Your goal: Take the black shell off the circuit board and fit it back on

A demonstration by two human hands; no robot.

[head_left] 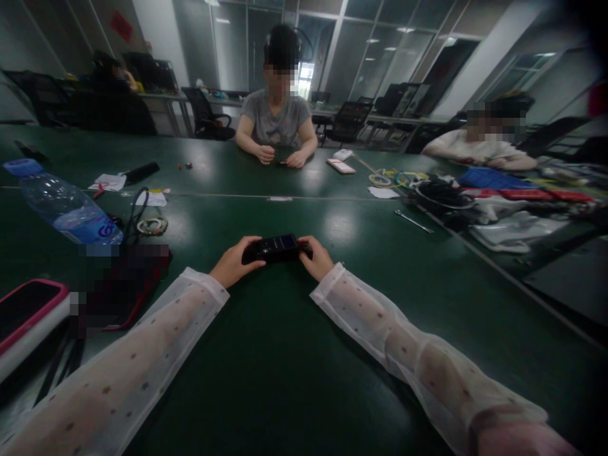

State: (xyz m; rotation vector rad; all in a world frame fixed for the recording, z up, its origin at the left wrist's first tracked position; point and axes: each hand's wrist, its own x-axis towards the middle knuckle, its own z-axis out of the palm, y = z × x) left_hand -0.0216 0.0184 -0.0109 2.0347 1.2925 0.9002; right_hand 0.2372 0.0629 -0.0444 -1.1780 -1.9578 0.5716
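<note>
A small black device (279,247) with a little dark screen lies level at the middle of the green table (285,354). My left hand (236,261) grips its left end, thumb along the near edge and fingers behind. At the right end, my right hand (315,256) has its fingers closed on a small dark part at the device's side; whether that part is separate or joined to the device cannot be made out. Sheer white sleeves with dark spots cover both forearms.
At left are a water bottle (71,206), a pink-edged phone (33,307) and a tape roll (152,225). A wrench (413,220) and heaped cables and bags (503,206) lie at right. One person (276,117) sits opposite, another (484,142) far right.
</note>
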